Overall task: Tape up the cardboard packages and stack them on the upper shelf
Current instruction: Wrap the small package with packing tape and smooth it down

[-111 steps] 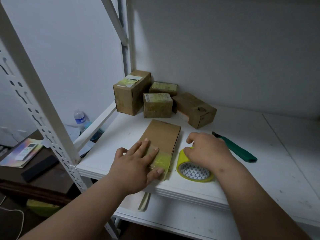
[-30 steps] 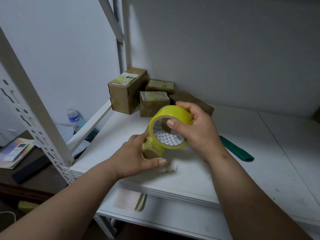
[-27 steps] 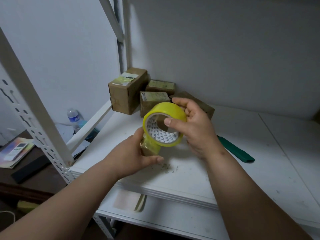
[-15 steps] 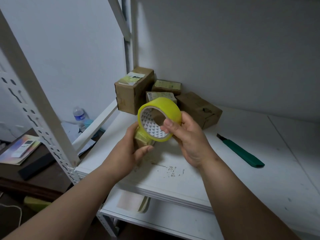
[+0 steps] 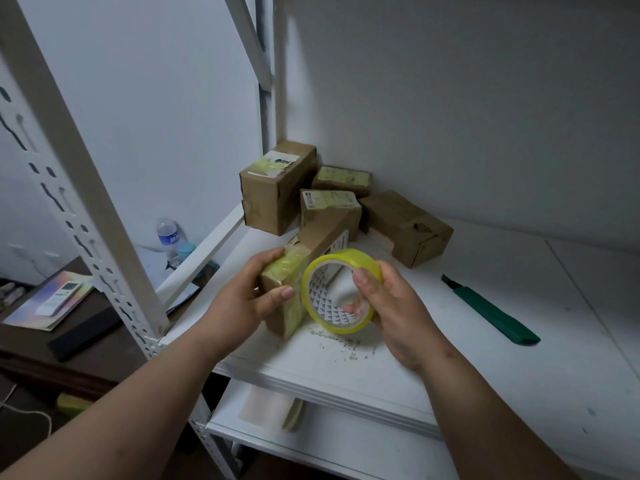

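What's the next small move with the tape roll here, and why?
Probably draw the tape roll further round the near end of the held package, pressing the strip down. The left hand grips that end, already covered in yellow tape, and the right hand holds the roll right beside it. The green cutter lies untouched on the shelf, so cutting likely follows.

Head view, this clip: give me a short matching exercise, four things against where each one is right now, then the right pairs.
Things:
1. tape roll
2. long cardboard package
3. green knife
4. water bottle

Places:
A. lying on the shelf, right of the hands
B. held in the left hand
C. beyond the shelf frame, on the left
D. held in the right hand

Pairs: 1-D, 2-B, 3-A, 4-C
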`<state>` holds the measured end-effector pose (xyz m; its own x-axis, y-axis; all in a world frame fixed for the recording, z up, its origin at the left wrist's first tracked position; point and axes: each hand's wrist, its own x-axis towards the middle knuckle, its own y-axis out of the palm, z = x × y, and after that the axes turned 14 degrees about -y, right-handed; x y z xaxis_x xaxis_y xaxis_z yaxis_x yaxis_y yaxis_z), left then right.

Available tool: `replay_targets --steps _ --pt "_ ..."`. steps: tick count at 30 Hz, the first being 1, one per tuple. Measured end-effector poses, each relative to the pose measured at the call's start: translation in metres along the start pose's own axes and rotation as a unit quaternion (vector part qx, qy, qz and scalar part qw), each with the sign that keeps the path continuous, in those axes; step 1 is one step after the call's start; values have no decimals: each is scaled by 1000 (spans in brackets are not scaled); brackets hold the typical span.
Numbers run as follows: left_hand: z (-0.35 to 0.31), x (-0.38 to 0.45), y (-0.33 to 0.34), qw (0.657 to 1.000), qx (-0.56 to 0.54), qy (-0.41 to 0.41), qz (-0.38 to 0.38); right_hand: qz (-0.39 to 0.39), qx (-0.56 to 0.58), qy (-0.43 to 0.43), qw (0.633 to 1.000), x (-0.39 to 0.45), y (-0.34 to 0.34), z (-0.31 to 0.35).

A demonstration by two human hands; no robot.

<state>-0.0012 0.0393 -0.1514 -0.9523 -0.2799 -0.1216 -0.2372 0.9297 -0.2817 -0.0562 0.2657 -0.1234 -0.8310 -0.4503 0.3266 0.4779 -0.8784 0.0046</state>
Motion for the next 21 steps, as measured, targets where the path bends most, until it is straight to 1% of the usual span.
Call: replay_targets --steps 5,11,14,16,18,21 --pt "0 0 -3 996 -80 -34 18 15 -34 6 999 4 5 3" --pt "-1 0 -2 993 -102 -52 29 13 -93 13 996 0 9 5" --pt "-3 -1 -1 991 -121 -58 26 -9 -108 19 994 -1 10 6" --pt "-1 1 -5 982 -172 -72 -1 4 -171 38 985 -6 12 0" --pt "-1 0 -8 974 -211 -88 -1 17 -227 64 972 -19 16 -12" --pt "0 -1 -6 966 -229 -116 34 -2 -195 74 978 -27 15 -21"
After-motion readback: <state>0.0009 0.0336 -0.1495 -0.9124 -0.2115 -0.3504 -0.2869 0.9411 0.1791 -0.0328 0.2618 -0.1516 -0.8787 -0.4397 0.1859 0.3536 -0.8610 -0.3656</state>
